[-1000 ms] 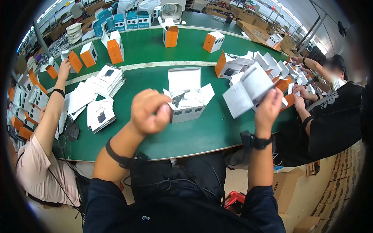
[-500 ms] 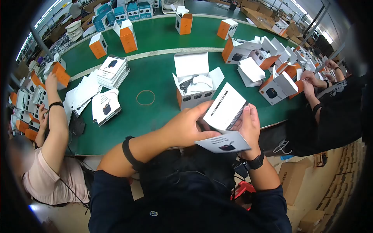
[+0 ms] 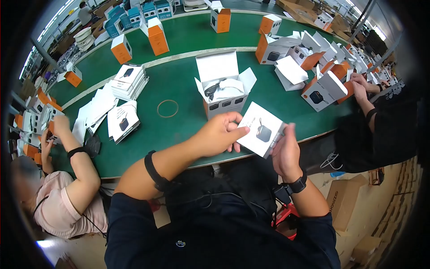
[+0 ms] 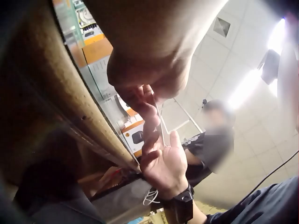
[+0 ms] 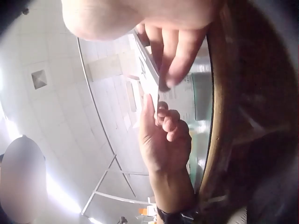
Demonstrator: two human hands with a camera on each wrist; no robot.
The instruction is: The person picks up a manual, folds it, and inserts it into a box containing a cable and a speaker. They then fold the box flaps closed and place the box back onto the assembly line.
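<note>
A folded white leaflet point(image 3: 265, 134) printed with a dark device is up in front of me, near the table's front edge. My left hand point(image 3: 219, 136) pinches its left side, thumb on the printed face and fingers beneath. At the leaflet's right edge is my right hand point(image 3: 285, 154), its fingers fairly straight and palm turned toward the edge. In the left wrist view the right hand point(image 4: 163, 165) shows its palm, with the leaflet's thin edge reaching it. Just beyond the hands stands an opened white and orange box point(image 3: 226, 105), flaps up, a dark cable and white wrapped contents inside.
Stacked leaflets point(image 3: 130, 80) and a rubber band point(image 3: 167, 108) lie left on the green table point(image 3: 179, 134). Right are more opened boxes point(image 3: 323, 92) and folded white papers point(image 3: 291, 74). Boxes point(image 3: 158, 38) line the far strip. People work at both sides.
The leaflet was spread open half a second ago; now it is folded over with its device picture upward. My right hand's grip has loosened. The neighbour at left has lowered an arm.
</note>
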